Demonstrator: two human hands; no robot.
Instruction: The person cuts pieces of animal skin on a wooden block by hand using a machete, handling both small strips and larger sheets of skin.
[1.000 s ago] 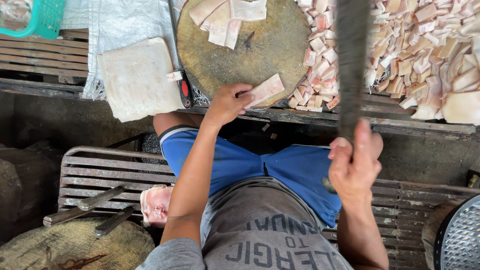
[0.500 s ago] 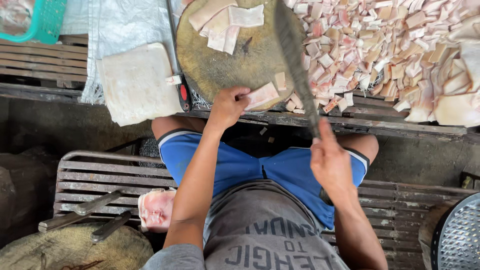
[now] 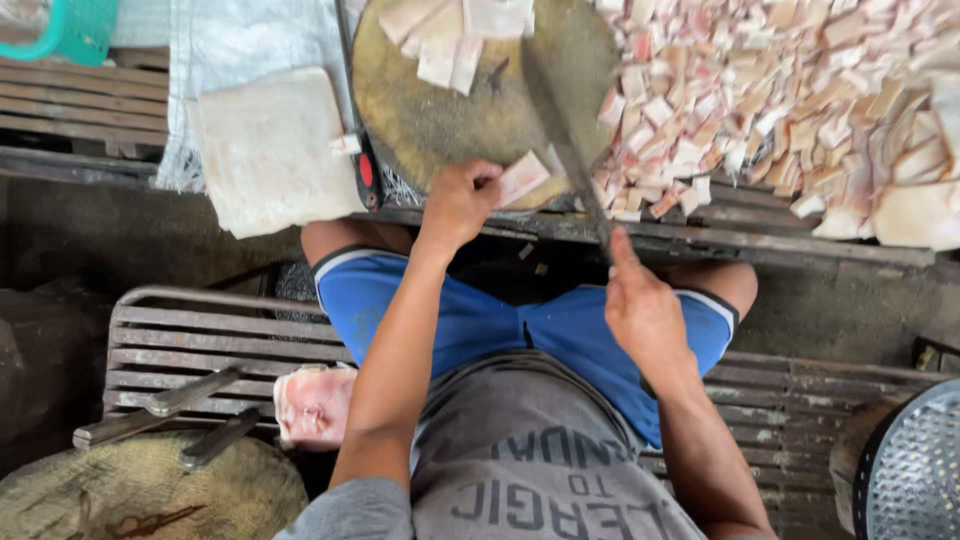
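As I sit at the block, left to right:
Slab: pale fat slab (image 3: 268,150) lies left of my round chopping block (image 3: 440,110).
Left hand: my left hand (image 3: 460,200) pinches a meat strip (image 3: 522,178) flat at the block's near edge.
Right hand: my right hand (image 3: 640,310) is fisted round the cleaver (image 3: 560,130), blade just beside the strip.
Pile: cut pieces (image 3: 780,100) heaped right.
Risk: fingertips so close, a slip could nick them.

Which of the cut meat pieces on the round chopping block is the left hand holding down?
The lone pinkish slab at the block's near edge, under the left hand's fingertips beside the cleaver blade. The other pieces lie stacked at the far edge.
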